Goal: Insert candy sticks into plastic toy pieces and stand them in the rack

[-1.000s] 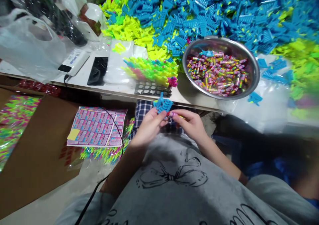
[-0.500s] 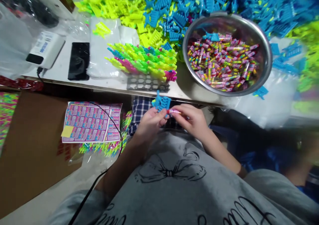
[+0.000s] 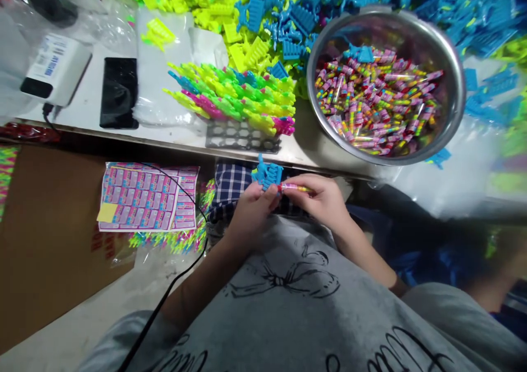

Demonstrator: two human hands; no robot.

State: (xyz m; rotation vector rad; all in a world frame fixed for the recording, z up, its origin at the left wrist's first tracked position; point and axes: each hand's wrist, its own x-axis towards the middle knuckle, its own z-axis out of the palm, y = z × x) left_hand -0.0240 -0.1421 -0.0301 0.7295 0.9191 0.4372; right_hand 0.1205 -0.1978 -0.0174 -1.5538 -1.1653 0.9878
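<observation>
My left hand (image 3: pixel 257 204) is closed on a blue plastic toy piece (image 3: pixel 267 174) with ridged sides, above my lap. Between the fingers of my right hand (image 3: pixel 319 196) is a small candy tube (image 3: pixel 297 187) with a red end and a pink label. That red end meets the right side of the blue piece; whether it is inside cannot be made out. Beyond my hands, a metal bowl (image 3: pixel 455 97) on the table holds many similar candy tubes and one blue piece. Left of the bowl, colourful toy pieces (image 3: pixel 247 100) stand packed in a grey perforated rack (image 3: pixel 222 136).
Heaps of yellow pieces (image 3: pixel 197 4) and blue pieces (image 3: pixel 304 15) cover the table's back. At left lie a phone (image 3: pixel 119 93), a white device (image 3: pixel 57 70) and plastic bags (image 3: pixel 160 70). Below are printed card sheets (image 3: pixel 138 196), a cardboard box (image 3: pixel 53 240) and a hanging black cable (image 3: pixel 181 273).
The camera view has shifted slightly, so the bowl looks nearer and farther right. Both hands keep their hold, and more of the candy tube shows between them.
</observation>
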